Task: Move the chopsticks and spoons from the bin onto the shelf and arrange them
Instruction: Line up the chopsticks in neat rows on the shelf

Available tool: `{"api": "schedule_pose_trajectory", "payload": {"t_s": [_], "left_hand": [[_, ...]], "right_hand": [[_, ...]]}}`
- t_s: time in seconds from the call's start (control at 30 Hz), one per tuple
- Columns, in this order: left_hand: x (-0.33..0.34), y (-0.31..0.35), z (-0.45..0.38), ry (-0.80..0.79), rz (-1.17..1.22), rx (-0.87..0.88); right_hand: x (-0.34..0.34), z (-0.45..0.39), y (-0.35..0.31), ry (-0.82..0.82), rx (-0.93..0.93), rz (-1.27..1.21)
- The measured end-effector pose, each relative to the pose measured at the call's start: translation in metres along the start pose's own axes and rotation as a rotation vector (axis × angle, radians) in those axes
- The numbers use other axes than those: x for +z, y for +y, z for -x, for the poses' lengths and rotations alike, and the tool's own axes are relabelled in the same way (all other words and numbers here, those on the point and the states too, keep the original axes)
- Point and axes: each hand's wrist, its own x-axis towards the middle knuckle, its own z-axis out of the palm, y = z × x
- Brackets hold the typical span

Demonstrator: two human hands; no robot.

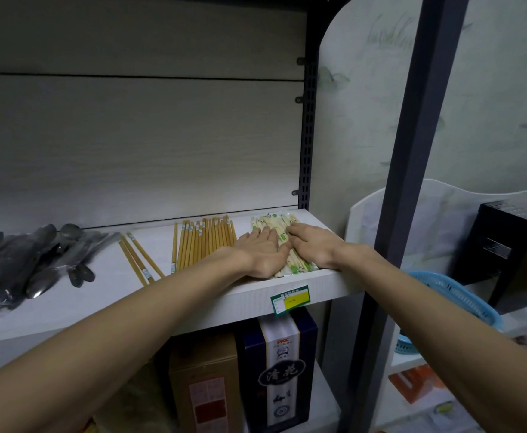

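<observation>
On the white shelf lie a pile of wrapped disposable chopsticks at the right end, a row of bare wooden chopsticks beside them, two or three loose wooden chopsticks further left, and bagged dark metal spoons at the far left. My left hand rests flat on the left side of the wrapped pile, fingers straight. My right hand presses on the pile's right side, fingers slightly bent over the packets. The blue bin sits low at the right, behind my right forearm.
A dark metal upright stands right of the shelf. Below the shelf are a dark blue box and a brown carton. A black perforated box sits at the far right. A green and yellow price tag hangs on the shelf edge.
</observation>
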Motion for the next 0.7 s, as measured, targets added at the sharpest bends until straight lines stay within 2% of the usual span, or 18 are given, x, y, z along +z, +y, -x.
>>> {"api": "schedule_pose_trajectory", "payload": {"t_s": [0.2, 0.33, 0.5, 0.7], "left_hand": [[-0.002, 0.0, 0.004, -0.021, 0.003, -0.023], [-0.004, -0.002, 0.003, -0.04, 0.138, -0.032], [-0.017, -0.025, 0.012, 0.167, 0.18, 0.027], [-0.03, -0.086, 0.032, 0.175, 0.131, -0.047]], "right_hand": [[-0.001, -0.001, -0.001, -0.002, -0.009, -0.009], [-0.01, -0.001, -0.002, 0.005, 0.017, -0.048], [-0.024, -0.011, -0.02, 0.097, 0.005, -0.064], [-0.017, -0.027, -0.071, 0.19, -0.126, -0.087]]}}
